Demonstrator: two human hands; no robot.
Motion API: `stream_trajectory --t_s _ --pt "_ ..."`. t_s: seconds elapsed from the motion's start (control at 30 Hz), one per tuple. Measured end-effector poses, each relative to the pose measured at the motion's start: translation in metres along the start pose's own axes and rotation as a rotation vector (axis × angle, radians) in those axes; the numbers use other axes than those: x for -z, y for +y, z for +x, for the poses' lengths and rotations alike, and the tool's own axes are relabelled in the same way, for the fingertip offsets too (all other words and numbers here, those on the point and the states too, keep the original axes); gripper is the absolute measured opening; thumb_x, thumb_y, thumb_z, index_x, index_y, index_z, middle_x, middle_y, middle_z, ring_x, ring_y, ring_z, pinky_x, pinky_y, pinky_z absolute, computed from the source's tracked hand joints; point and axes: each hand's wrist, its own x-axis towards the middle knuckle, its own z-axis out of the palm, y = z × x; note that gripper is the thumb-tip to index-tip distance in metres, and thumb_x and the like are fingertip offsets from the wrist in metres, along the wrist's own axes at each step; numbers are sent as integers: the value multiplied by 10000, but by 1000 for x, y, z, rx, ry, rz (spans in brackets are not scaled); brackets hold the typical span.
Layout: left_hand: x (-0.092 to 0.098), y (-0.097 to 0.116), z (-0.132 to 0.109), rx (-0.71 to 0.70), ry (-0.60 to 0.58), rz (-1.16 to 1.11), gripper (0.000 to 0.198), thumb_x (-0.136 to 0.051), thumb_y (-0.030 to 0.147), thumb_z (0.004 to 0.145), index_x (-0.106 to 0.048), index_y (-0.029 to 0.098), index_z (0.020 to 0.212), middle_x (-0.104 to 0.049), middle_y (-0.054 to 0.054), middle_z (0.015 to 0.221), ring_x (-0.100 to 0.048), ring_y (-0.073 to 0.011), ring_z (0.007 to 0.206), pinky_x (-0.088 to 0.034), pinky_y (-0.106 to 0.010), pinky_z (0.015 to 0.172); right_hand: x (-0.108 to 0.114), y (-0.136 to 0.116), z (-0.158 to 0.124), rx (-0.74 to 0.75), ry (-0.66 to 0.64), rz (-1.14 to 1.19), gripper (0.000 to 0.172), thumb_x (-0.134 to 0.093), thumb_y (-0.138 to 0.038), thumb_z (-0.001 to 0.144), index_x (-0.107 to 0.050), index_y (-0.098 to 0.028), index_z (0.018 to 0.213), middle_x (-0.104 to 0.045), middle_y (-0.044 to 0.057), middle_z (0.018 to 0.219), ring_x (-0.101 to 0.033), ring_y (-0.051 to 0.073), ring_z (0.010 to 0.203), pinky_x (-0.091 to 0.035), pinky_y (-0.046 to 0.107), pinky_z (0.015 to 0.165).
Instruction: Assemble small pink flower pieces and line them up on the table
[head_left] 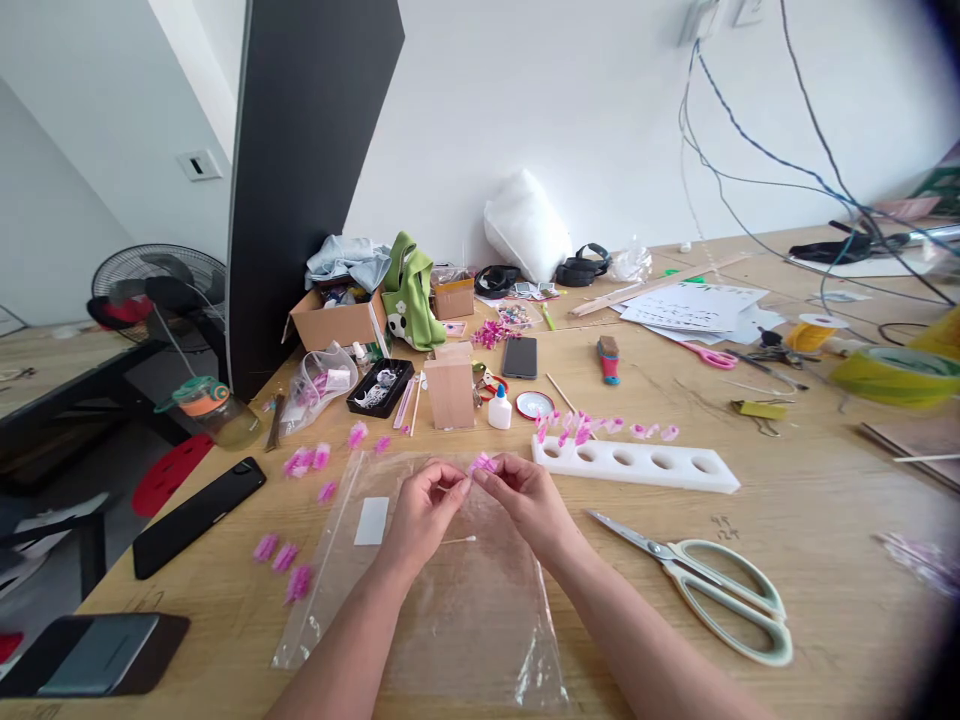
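My left hand [426,508] and my right hand [531,500] meet over a clear plastic bag [480,640] lying flat on the table. Thumbs and fingertips of both are pinched together on a small pink petal piece [482,463], partly hidden by the fingers. Beneath them on the bag lies a cotton swab [459,541], with a white paper rectangle [371,521] to the left. Fluffy pink pieces [298,583] are scattered left of the bag. Right of my hands, more pink petal pieces [582,430] are at a white block with round holes [641,463].
Large scissors [697,580] lie on the right, blades toward my right hand. A glue bottle [499,409], wooden block [451,387] and black tray [380,388] stand beyond my hands. A black phone [199,516] is near the left edge. Cables [750,150] hang at the back right.
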Motion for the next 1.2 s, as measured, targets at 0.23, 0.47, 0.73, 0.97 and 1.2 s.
stream_trajectory --t_s 0.23,0.47,0.73,0.97,1.2 --pt "-1 -2 -1 -7 -6 -51 200 -607 349 792 -615 153 752 -563 -33 830 -508 -126 689 -419 -228 603 -1 -2 0 43 9 0 315 -684 -455 730 -594 -157 684 -559 0 657 -461 133 634 -355 253 609" --pt "0 -3 -1 -43 28 -41 211 -603 351 806 -612 154 732 -562 -35 811 -502 -125 698 -415 -218 612 -2 -2 0 4 3 -48 349 -685 -487 729 -593 -150 718 -556 3 642 -469 126 593 -348 240 553" --pt "-1 0 -2 -10 54 -81 236 -622 384 792 -628 152 742 -568 -44 816 -501 -128 697 -417 -215 607 -1 10 0 -31 142 -10 544 -762 -473 651 -593 -172 1072 -602 60 906 -537 174 773 -455 286 670" --pt "-1 10 -3 14 38 -194 199 -659 357 768 -658 160 736 -566 -38 824 -502 -120 683 -425 -225 603 -6 7 -6 101 104 15 613 -740 -434 703 -490 -233 1225 -510 57 1037 -534 174 849 -480 338 774" --pt "1 8 -4 -85 51 -242 118 -686 294 757 -709 182 726 -567 -57 877 -536 -178 878 -434 -312 804 -9 -2 -19 424 135 -206 697 -709 -404 759 -358 -264 1345 -464 81 1089 -477 217 965 -423 405 889"
